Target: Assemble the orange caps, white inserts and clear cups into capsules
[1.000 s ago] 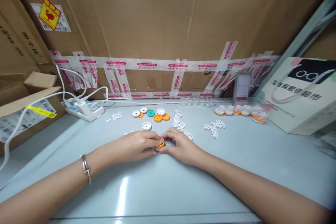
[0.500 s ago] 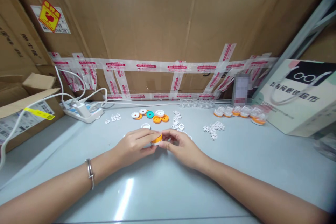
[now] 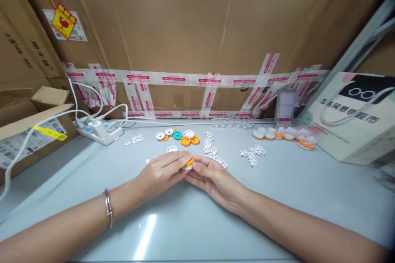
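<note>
Between my two hands is a round orange-and-white plastic piece (image 3: pixel 189 164), held just above the table. My left hand (image 3: pixel 165 168) is closed on it from the left, fingers laid over its top. From the right, my right hand (image 3: pixel 212 178) grips it with the thumb on its near side and the fingers beneath. Just beyond my left hand lies a white plastic ring (image 3: pixel 172 148). Several white spoked parts (image 3: pixel 211 151) lie beyond my right hand. Farther back sit orange discs (image 3: pixel 185 141), a teal disc (image 3: pixel 177 135) and white discs (image 3: pixel 160 136).
Small white pegs (image 3: pixel 135 139) lie left. White lattice parts (image 3: pixel 253 154) are at right, before clear-topped orange-and-white pieces (image 3: pixel 290 133). Clear cups (image 3: pixel 231 123) line the back. A power strip (image 3: pixel 103 133), a cardboard box (image 3: pixel 33 139) and a paper bag (image 3: pixel 345 131) flank the table (image 3: pixel 173 230).
My right hand has turned, its fingers moving from the top of the piece to beneath it. The piece is tilted more. The whole view has shifted slightly.
</note>
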Demonstrator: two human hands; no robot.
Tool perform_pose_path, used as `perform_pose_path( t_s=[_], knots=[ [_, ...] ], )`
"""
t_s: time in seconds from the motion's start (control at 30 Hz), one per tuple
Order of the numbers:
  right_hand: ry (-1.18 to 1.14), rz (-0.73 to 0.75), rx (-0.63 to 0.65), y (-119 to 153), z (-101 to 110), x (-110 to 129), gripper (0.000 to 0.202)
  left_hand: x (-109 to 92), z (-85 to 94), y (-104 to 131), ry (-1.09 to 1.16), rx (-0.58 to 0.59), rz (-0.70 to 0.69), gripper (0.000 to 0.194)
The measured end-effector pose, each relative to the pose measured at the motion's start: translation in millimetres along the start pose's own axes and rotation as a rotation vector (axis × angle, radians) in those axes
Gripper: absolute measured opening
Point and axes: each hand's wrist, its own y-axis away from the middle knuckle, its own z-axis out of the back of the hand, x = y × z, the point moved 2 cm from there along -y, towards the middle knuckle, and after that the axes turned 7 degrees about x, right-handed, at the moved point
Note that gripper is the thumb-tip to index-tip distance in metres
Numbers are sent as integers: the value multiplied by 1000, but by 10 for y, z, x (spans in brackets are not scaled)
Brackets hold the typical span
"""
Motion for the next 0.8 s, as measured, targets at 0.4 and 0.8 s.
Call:
perform_pose_path(
  t_s=[0.4, 0.8],
  knots=[
    [-156, 48, -189, -39, 127, -19, 16, -32, -83, -55, 101, 12, 97, 32],
    [-132, 53, -135, -14, 77, -28, 15, -9, -17, -36, 232, -16, 204, 39]
  ],
)
